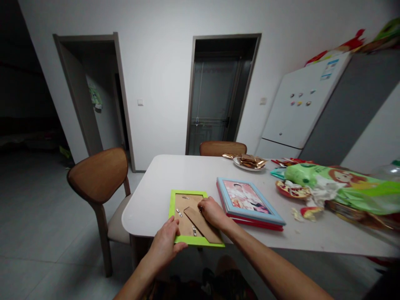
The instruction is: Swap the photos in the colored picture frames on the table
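A lime-green picture frame (172, 204) lies face down at the front edge of the table, its brown backing board (184, 216) showing. Small metal clips (179, 213) sit along the board's edges, and a brown stand leg (203, 227) slants across it. My left hand (167, 237) grips the frame's lower left corner, thumb at the bottom edge and fingers on the left side. With fingers curled together, my right hand (211, 211) presses at the upper right of the backing; what its fingertips pinch is hidden.
Right of it, a blue picture frame (250, 200) with a photo tops a stack with red edges. Beyond are a plate (245, 166) of wrapped snacks, a cut pomegranate (292, 190), peel pieces (311, 213) and a green plastic bag (346, 183). Brown chairs (99, 177) stand around the white table (187, 171).
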`<control>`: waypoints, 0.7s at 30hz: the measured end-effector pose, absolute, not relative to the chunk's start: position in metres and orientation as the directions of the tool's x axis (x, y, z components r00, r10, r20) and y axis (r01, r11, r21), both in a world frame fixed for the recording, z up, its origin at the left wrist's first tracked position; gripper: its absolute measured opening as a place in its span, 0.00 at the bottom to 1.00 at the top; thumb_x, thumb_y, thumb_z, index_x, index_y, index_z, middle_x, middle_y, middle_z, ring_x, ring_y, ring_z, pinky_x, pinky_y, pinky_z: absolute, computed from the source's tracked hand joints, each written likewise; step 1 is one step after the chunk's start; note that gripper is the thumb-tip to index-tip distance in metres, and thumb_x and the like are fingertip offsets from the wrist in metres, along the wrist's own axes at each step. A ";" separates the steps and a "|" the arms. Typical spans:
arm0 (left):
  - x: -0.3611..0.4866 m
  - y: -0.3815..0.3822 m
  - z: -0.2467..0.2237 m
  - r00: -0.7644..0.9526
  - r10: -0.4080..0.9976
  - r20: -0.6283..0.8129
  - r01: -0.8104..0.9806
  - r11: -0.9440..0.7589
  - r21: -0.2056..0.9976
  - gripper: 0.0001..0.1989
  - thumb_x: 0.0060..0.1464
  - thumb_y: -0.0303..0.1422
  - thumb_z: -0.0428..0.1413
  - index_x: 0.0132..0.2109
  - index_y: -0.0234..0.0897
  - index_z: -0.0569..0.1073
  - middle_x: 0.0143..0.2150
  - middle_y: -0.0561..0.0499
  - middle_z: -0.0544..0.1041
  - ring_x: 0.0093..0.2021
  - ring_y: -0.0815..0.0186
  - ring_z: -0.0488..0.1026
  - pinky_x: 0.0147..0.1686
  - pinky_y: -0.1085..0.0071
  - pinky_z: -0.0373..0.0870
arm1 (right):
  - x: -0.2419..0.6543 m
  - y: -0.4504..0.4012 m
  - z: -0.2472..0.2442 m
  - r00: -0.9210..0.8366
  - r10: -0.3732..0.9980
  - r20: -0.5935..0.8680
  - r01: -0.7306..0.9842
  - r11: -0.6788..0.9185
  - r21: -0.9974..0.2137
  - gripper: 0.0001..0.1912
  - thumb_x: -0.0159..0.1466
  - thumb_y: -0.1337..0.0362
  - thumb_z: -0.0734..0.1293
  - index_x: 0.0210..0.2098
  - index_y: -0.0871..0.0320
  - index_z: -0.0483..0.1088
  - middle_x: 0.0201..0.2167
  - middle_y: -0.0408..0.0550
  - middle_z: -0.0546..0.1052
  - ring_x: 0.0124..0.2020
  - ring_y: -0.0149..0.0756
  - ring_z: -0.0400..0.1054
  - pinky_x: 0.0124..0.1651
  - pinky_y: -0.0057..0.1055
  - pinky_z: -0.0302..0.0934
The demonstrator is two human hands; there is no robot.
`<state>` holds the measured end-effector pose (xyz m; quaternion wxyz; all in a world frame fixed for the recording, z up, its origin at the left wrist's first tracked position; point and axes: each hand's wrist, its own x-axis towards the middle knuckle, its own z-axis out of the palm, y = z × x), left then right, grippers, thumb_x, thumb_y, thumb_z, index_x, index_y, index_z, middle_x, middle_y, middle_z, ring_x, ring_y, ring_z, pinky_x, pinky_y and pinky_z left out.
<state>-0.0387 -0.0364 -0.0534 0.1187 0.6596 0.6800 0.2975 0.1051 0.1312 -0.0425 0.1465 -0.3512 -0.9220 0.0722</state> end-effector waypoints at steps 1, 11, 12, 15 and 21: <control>-0.039 -0.037 -0.054 -0.104 0.966 0.236 0.823 -0.049 0.566 0.14 0.40 0.30 0.58 0.37 0.36 0.67 0.51 0.43 0.67 0.57 0.57 0.56 0.52 0.61 0.57 | 0.106 0.127 -0.042 -0.702 0.671 0.239 0.626 0.742 -0.241 0.14 0.54 0.72 0.55 0.31 0.63 0.71 0.34 0.53 0.72 0.39 0.35 0.61 0.42 0.26 0.50; -0.034 -0.040 -0.051 -0.105 0.957 0.271 0.817 -0.073 0.572 0.13 0.39 0.28 0.59 0.35 0.37 0.66 0.52 0.42 0.65 0.56 0.58 0.56 0.53 0.61 0.56 | 0.113 0.077 -0.037 -0.690 0.705 0.162 0.635 0.698 -0.330 0.17 0.52 0.59 0.62 0.40 0.58 0.69 0.35 0.50 0.70 0.37 0.35 0.62 0.38 0.25 0.50; -0.034 -0.040 -0.051 -0.110 0.955 0.274 0.813 -0.072 0.577 0.14 0.39 0.28 0.59 0.36 0.37 0.67 0.52 0.42 0.65 0.56 0.57 0.56 0.53 0.61 0.55 | 0.112 0.077 -0.037 -0.690 0.703 0.171 0.626 0.698 -0.346 0.19 0.50 0.60 0.63 0.41 0.58 0.68 0.36 0.50 0.70 0.37 0.35 0.62 0.38 0.25 0.51; -0.035 -0.038 -0.054 -0.141 0.951 0.274 0.796 -0.055 0.602 0.19 0.37 0.27 0.59 0.40 0.36 0.67 0.54 0.41 0.63 0.57 0.57 0.55 0.54 0.59 0.53 | 0.110 0.079 -0.036 -0.677 0.708 0.201 0.607 0.692 -0.392 0.23 0.47 0.64 0.64 0.44 0.59 0.67 0.37 0.51 0.70 0.38 0.36 0.62 0.39 0.26 0.52; -0.035 -0.032 -0.049 -0.236 0.932 0.274 0.646 -0.060 0.761 0.26 0.39 0.29 0.57 0.49 0.36 0.63 0.56 0.42 0.61 0.55 0.59 0.58 0.54 0.61 0.53 | 0.112 0.082 -0.015 -0.653 0.717 0.245 0.611 0.689 -0.389 0.15 0.49 0.65 0.62 0.36 0.60 0.71 0.33 0.51 0.71 0.34 0.35 0.63 0.36 0.25 0.54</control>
